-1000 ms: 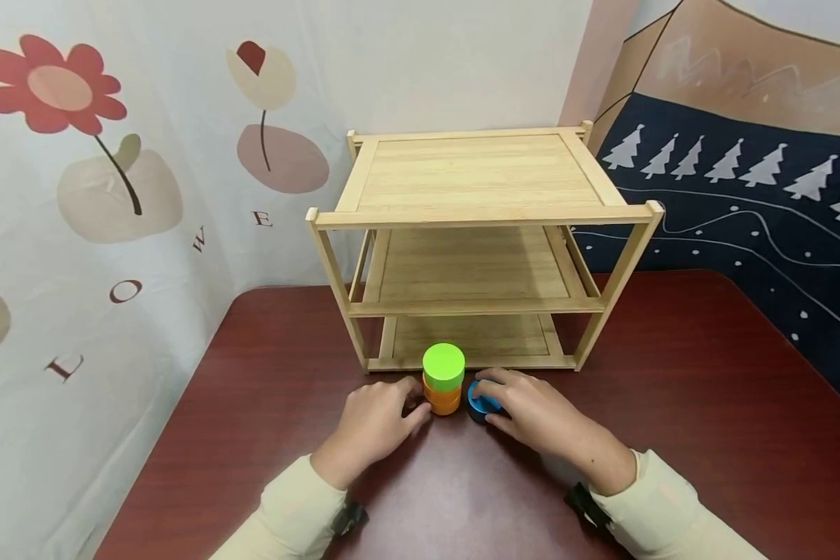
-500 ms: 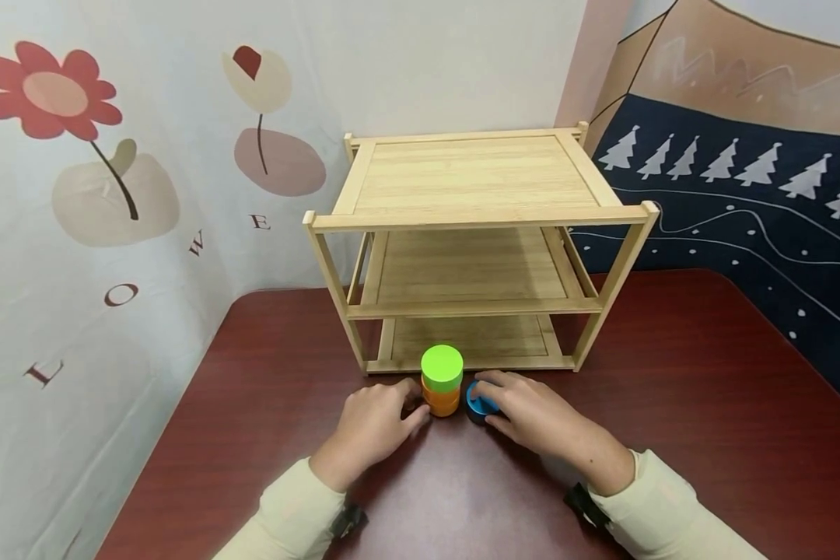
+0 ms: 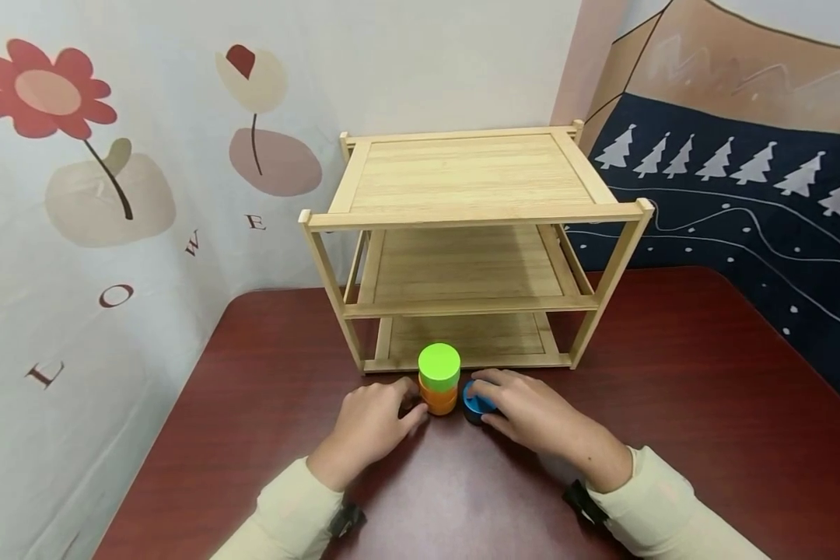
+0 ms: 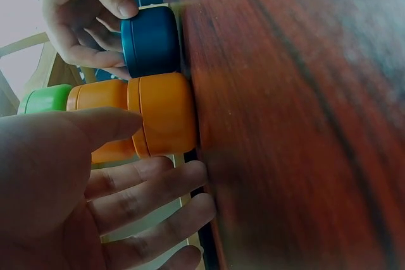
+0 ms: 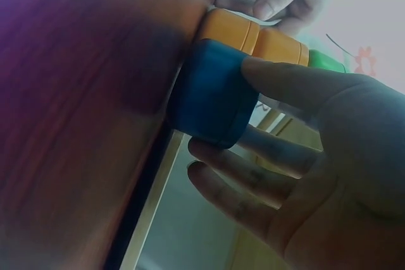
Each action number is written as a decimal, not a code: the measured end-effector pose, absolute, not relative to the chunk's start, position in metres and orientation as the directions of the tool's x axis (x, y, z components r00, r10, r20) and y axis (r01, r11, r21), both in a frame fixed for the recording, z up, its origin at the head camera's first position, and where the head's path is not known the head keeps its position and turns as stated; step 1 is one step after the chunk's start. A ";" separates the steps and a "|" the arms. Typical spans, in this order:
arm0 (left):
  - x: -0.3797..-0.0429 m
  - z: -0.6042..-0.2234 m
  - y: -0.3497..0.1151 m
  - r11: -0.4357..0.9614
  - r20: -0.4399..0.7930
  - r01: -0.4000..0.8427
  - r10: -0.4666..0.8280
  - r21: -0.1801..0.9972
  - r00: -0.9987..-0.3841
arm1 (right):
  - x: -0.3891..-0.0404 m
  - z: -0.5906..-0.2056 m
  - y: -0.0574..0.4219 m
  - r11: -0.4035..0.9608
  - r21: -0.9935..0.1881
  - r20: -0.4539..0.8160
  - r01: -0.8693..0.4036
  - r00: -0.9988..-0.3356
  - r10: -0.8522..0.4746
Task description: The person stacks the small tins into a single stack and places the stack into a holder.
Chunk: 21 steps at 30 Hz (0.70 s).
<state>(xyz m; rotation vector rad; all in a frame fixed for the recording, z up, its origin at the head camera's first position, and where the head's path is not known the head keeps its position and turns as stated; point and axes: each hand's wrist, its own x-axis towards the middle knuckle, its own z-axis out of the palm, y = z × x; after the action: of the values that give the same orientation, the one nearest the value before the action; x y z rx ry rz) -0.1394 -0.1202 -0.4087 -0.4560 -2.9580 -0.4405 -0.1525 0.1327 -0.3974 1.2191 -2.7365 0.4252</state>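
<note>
A stack stands on the table: two orange round containers (image 4: 168,115) with a green round container (image 3: 439,365) on top. Right of the stack is a blue round container (image 5: 212,93). My right hand (image 3: 532,408) holds this blue container, thumb on its near side and fingers at its top and far side. My left hand (image 3: 371,420) rests at the stack's left side, thumb tip at the lowest orange container. In the left wrist view its fingers (image 4: 136,200) lie loosely extended beside that container, not wrapped round it. Whether the fingertips touch it is hard to tell.
Just behind the containers stands a wooden rack (image 3: 462,218) with three levels. A dark red table (image 3: 266,373) carries everything. Printed cloth (image 3: 147,93) hangs behind and on the left; a dark cloth with white trees (image 3: 721,202) is on the right.
The whole head view has shifted slightly left. Both hands, the stack and the blue container keep the same places relative to each other.
</note>
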 end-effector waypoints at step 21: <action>-0.138 -0.409 -0.120 0.915 0.165 0.308 0.273 0.259 -0.948 | -0.150 -0.386 0.135 0.637 -0.249 0.234 -0.730 -0.683 -0.692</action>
<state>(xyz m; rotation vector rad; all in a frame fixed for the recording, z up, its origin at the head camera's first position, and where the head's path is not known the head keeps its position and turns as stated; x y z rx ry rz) -0.1379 -0.1203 -0.4091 -0.4493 -2.9510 -0.4290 -0.1495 0.1352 -0.3865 1.1929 -2.7350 0.4946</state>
